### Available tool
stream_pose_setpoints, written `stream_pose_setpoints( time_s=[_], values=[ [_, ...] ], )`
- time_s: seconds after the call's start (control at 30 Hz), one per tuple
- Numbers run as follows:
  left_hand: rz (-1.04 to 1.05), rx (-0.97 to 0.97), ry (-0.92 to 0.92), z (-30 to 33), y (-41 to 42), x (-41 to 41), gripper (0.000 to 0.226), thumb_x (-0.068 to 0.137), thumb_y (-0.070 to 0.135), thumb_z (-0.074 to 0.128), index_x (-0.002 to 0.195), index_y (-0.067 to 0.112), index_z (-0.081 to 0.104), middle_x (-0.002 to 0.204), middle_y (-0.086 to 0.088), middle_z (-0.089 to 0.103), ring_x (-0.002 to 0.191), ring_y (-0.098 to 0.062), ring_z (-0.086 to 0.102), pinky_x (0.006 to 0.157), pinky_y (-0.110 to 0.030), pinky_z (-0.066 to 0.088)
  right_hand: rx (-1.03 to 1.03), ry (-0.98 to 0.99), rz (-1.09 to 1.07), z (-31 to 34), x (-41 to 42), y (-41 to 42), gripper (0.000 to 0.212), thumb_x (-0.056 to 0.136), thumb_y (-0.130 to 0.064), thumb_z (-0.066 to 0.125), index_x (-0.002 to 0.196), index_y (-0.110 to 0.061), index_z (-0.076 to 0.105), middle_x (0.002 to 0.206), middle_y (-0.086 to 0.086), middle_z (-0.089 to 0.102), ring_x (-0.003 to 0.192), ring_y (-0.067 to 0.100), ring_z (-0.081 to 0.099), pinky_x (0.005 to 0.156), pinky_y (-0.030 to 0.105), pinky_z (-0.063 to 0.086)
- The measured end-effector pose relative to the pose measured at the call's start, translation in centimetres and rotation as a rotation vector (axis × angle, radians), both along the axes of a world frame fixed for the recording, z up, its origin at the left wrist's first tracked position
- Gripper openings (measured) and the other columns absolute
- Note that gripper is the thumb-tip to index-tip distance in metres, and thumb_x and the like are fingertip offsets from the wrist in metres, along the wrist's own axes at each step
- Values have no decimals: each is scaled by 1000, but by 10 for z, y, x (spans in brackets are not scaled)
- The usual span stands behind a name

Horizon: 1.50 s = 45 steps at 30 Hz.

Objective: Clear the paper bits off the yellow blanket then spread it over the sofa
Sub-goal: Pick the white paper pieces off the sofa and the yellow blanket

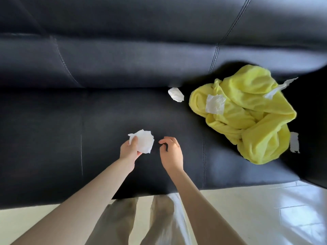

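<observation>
Your left hand (130, 150) pinches a crumpled paper (143, 143) above the sofa (70, 121) seat, thumb on top. Your right hand (170, 152) hovers just beside it, fingers loosely curled and holding nothing. The yellow blanket (247, 117) lies bunched at the right end of the seat, with a paper square (215, 104) on it, a strip (279, 87) at its upper edge, another piece (294, 142) at its right side, and a wad (176, 94) just left of it.

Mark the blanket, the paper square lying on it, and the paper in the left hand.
blanket (256, 135), head view, on its lower folds.
paper square (215, 104), head view, on the middle of the sheet.
held paper (144, 143), head view, on the crumpled face above the left hand (129, 150).
</observation>
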<state>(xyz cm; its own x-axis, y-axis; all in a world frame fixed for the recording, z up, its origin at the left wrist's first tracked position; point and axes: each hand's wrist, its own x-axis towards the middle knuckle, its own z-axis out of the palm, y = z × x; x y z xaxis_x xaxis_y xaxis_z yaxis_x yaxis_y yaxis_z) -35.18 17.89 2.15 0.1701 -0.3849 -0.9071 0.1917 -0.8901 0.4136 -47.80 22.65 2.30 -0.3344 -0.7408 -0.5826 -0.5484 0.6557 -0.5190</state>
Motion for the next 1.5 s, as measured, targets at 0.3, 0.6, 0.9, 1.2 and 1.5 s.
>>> stream_pose_setpoints(
  time_s=[0.3, 0.6, 0.9, 1.2, 1.5],
  values=[
    [92, 66, 17, -15, 11, -63, 20, 98, 27, 48, 111, 18, 60, 98, -1, 65, 90, -17, 63, 71, -27, 53, -120, 122, 83, 6, -66, -17, 33, 88, -4, 46, 115, -15, 61, 138, -3, 44, 123, 17, 43, 97, 35, 44],
    [167, 30, 107, -6, 10, -161, 19, 98, 24, 49, 115, 18, 57, 104, -3, 63, 96, -19, 62, 72, -26, 52, -282, 532, 599, 20, -190, -47, 17, 74, -2, 65, 89, -6, 72, 136, 13, 52, 129, 31, 47, 97, 44, 46],
    [162, 24, 99, -5, -10, -193, 23, 94, 10, 45, 112, 17, 58, 107, -4, 64, 85, -11, 64, 77, -23, 53, -260, 561, 623, 9, -223, -38, 58, 69, -3, 70, 126, -1, 59, 137, 11, 54, 126, 28, 52, 101, 43, 45],
    [278, -7, 235, -6, -15, -185, 31, 97, 16, 45, 126, 11, 56, 114, -4, 66, 107, -17, 62, 89, -29, 48, -451, 366, 686, 16, -191, -36, 52, 74, 1, 57, 125, -6, 59, 127, 6, 60, 119, 23, 56, 103, 38, 42],
    [313, -38, 288, -20, -14, -150, 43, 94, 54, 46, 117, 21, 61, 110, -2, 69, 102, -14, 65, 82, -27, 51, -352, 142, 885, -11, -153, -38, 32, 58, 15, 68, 81, -8, 68, 112, 6, 70, 100, 27, 67, 94, 40, 50]
  ],
)
